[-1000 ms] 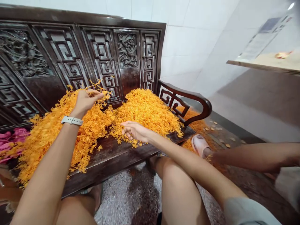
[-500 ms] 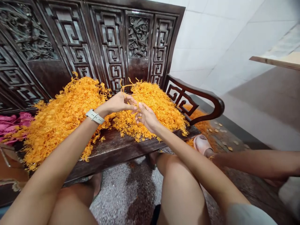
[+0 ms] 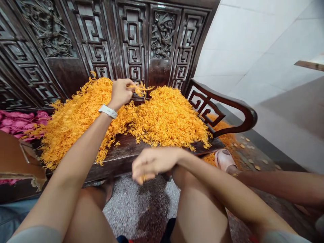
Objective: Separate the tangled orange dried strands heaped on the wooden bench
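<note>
Orange sprig: I hold this thin, stringy piece [image 3: 140, 89] above the bench, near the backrest, its loose ends pointing to the right.
Left hand: My left hand [image 3: 122, 91] pinches the sprig between thumb and fingers, above the gap between two heaps.
Wristband: A pale band [image 3: 108, 111] encircles my left wrist.
Right hand: My right hand [image 3: 155, 162] is in front of the seat edge, palm down, fingers curled, and blurred. A bit of orange [image 3: 143, 179] shows at the fingertips; I cannot tell whether they are pressed together on it.
Left heap: The taller pile of orange strands [image 3: 81, 113] rests on the seat, partly behind my left forearm.
Right heap: The second orange pile [image 3: 173, 116] lies beside it, toward the armrest; the two meet along their lower edges.
Bench: The dark wooden seat [image 3: 124, 148] carries both heaps. The carved backrest [image 3: 160, 72] rises behind; the curved armrest [image 3: 244, 116] closes the right end.
Left end: A pink bundle [image 3: 20, 122] lies next to the left heap, with a cardboard box [image 3: 24, 153] in front.
Floor, right: Another person's foot wears a pale slipper [image 3: 224, 160], near scattered orange pieces [image 3: 229, 137].
</note>
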The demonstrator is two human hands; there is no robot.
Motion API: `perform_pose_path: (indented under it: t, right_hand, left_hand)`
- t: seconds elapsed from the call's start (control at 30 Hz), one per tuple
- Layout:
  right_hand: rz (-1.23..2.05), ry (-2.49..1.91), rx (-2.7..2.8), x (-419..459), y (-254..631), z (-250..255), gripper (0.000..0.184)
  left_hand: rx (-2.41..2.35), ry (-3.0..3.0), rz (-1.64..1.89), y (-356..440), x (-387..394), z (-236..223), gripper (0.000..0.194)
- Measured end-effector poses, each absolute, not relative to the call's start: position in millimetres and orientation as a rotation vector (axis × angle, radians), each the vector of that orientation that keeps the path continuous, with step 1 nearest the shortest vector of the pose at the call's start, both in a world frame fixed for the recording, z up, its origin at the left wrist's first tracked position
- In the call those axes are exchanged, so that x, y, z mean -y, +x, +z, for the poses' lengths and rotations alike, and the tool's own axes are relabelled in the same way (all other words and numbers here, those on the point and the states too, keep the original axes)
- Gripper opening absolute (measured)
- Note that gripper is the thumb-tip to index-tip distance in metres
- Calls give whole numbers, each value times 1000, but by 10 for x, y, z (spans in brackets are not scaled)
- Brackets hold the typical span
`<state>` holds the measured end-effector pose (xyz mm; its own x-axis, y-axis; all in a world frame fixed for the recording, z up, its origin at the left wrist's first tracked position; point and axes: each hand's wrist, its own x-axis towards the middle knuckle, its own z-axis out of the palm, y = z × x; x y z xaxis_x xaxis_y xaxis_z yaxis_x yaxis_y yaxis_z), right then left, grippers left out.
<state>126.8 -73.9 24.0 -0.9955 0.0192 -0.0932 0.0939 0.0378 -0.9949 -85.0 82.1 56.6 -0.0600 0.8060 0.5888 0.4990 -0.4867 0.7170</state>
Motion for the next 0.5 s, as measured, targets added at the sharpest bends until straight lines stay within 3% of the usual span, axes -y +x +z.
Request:
perform_pose_path:
  t: [0.1, 0.17, 0.3, 0.37, 0.5]
  right_hand:
    - [-1834, -66, -2082, 847, 1223, 302, 35]
    - [-1949, -46, -2094, 711, 1325, 348, 33]
    - [-3056, 696, -2357, 257, 1606, 365, 40]
    - [-3333, 1121, -2212, 147, 1658, 322, 43]
    - [-3016, 1451, -2226, 230, 1564, 220, 37]
  left_hand:
    - [-1360, 1694, 1581, -1042, -863, 576, 11]
    - [-1284, 1611, 1538, -1113, -821, 579, 13]
    - [-1220, 1416, 1543, -1180, -712, 601, 19]
    - [-1185, 1392, 1515, -1202, -667, 618, 22]
    - [-1131, 1520, 1416, -1157, -556, 644, 27]
